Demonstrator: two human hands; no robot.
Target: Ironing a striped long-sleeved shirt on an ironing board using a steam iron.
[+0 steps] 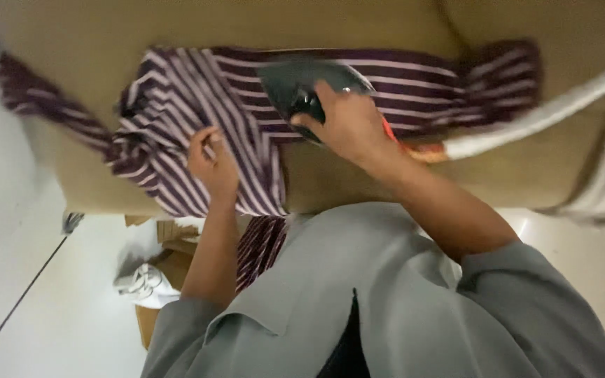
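Head view: the right hand [348,122] wraps its fingers tight around the handle of a dark iron [309,84], sole down on a purple striped shirt [197,105]. The shirt lies across a tan padded table [92,42], one end hanging over the near edge. The left hand [211,164] presses on the bunched cloth, fingers curled, pinching a fold. The cloth appears thin, limp and light; grip at hems. The iron likely weighs more; grip only its handle.

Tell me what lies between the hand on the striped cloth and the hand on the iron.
In the head view, only striped cloth on the tan board separates the left hand from the right hand gripping the iron.
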